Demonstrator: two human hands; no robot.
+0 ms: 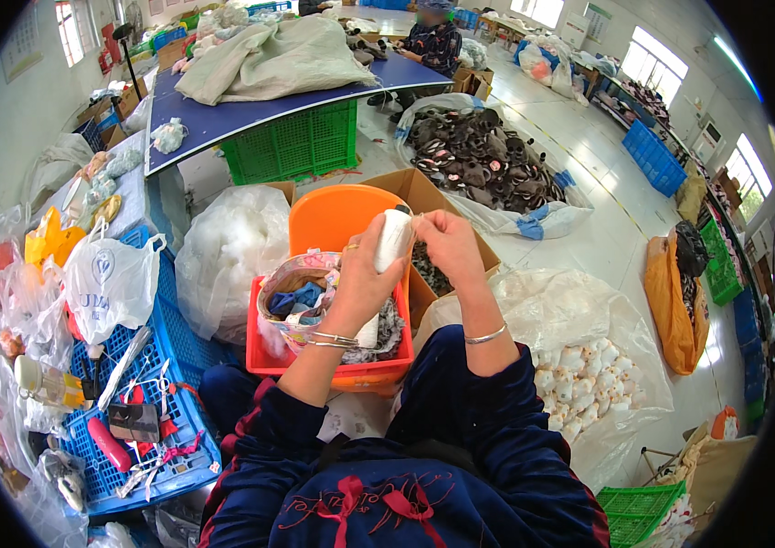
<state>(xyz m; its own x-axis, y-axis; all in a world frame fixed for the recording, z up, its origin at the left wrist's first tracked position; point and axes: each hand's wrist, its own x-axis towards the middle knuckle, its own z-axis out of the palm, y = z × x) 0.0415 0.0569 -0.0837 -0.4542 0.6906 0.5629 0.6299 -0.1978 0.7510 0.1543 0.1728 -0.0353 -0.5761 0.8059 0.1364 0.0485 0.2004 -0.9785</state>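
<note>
My left hand is wrapped around a white oblong piece with a dark tip, held upright over an orange chair. Close against its upper right side, my right hand has its fingertips pinched together; what they grip is too small to make out. Below my hands a red plastic bin rests on the chair. Inside it sit a round patterned container with blue cloth and some grey fluffy material. Part of the bin is hidden by my left forearm.
A clear bag of white fluff stands left of the bin. At far left, a blue crate carries scissors and tools. Right lies a plastic bag of small white stuffed pieces. Beyond are a cardboard box and a sack of dark pieces.
</note>
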